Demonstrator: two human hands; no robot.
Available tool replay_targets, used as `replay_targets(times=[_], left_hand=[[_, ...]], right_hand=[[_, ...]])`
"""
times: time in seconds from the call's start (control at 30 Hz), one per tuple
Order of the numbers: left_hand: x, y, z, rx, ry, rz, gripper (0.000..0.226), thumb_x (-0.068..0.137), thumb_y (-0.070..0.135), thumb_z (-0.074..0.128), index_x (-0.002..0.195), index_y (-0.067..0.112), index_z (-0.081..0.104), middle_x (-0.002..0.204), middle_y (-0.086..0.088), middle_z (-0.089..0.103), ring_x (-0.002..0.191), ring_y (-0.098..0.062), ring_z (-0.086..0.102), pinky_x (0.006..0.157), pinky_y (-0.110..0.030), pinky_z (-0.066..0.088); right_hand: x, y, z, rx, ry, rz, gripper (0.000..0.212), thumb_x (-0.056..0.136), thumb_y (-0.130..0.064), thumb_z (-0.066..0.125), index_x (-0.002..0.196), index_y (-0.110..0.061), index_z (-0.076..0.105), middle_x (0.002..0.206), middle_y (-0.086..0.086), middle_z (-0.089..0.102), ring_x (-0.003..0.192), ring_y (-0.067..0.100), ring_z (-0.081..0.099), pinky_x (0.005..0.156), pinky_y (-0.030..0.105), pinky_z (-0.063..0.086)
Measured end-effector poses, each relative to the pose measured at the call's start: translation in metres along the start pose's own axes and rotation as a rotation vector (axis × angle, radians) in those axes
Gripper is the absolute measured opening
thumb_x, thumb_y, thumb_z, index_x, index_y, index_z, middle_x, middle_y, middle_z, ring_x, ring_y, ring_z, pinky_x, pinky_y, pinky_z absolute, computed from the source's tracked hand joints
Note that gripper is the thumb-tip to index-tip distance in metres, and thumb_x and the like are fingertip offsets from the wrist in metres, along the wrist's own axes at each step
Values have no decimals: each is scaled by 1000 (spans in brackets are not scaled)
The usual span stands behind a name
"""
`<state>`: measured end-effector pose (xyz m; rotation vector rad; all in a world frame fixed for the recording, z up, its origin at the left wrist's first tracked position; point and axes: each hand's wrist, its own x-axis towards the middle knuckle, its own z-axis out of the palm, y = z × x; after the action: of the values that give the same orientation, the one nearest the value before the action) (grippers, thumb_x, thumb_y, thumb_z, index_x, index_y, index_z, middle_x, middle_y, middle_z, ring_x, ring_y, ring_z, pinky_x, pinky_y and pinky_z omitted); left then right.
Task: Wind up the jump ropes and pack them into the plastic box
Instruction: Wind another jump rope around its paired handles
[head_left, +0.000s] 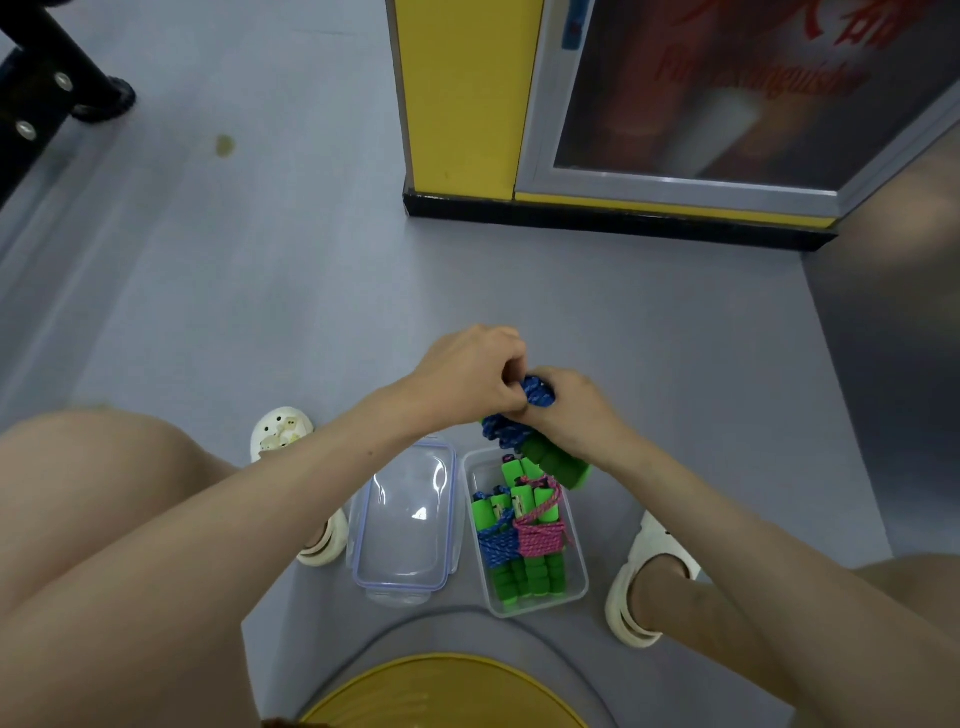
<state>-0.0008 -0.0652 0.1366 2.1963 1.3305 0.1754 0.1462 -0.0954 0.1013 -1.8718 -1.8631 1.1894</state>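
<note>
L hand (467, 374) pinches blue rope (537, 391), fingers curled; R hand (574, 410) grips green handles (558, 462) w/ rope, both above plastic box (480, 470); lid (405, 525) just left of box

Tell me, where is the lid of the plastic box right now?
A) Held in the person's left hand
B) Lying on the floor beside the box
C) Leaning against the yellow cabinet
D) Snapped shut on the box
B: the clear lid lies flat on the floor next to the open plastic box, while the left hand and right hand both grip the blue jump rope.
</note>
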Motion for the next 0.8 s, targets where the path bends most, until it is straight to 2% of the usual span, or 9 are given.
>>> replay_targets(times=[0.07,0.17,0.27,0.37,0.5,0.57,0.67,0.8], left_hand=[[0,2,-3,69,58,-23,6,74,22,65,79,21,62,88,9,61,85,-14,56,65,-28,43],[1,-1,-7,229,106,24,8,75,27,64,81,24,67,88,11,61,89,-11,49,64,-26,40],[2,-7,-6,174,88,21,10,76,24,64,85,21,68,90,8,61,87,-12,53,65,-26,39],[3,-14,-5,100,85,6,8,77,20,64,83,18,68,90,6,62,79,-13,53,65,-27,43],[5,-25,-5,-70,26,19,6,78,11,66,83,12,70,86,2,61,79,-17,58,75,-40,50],[6,-25,-4,-63,-72,63,15,82,10,65,96,11,72,92,-1,61,84,-17,58,82,-40,49],[6,-21,1,23,-134,133,29,86,13,63,114,17,69,101,-2,61,90,-13,55,84,-31,45],[8,-21,5,77,-115,151,20,91,17,59,105,16,73,100,-2,66,96,-17,58,84,-33,42]], right_hand=[[4,-2,-4,-27,0,-10,29,76,-43,69,88,-18,61,75,-6,61,71,14,57,65,36,48],[4,-4,-7,-228,10,-37,40,75,-55,67,93,-20,60,78,-7,58,72,15,55,62,32,42],[1,-3,-7,-342,8,-65,41,76,-57,65,96,-22,58,81,-6,56,76,16,55,60,29,36],[0,-2,-7,-345,-26,-92,37,76,-59,65,89,-26,54,81,-8,56,75,14,54,57,28,33],[-3,-3,-7,-317,-59,-88,37,76,-60,65,89,-26,55,78,-10,55,72,11,52,51,24,31],[-3,-1,-7,-325,-59,-65,37,77,-59,65,87,-25,54,77,-9,55,72,12,52,52,24,31],[-2,5,-6,-300,-71,-32,38,76,-58,65,83,-22,55,75,-8,57,70,12,54,52,25,34],[1,6,-3,-326,-78,-47,38,73,-60,67,84,-24,58,73,-10,57,70,12,56,52,25,35]])
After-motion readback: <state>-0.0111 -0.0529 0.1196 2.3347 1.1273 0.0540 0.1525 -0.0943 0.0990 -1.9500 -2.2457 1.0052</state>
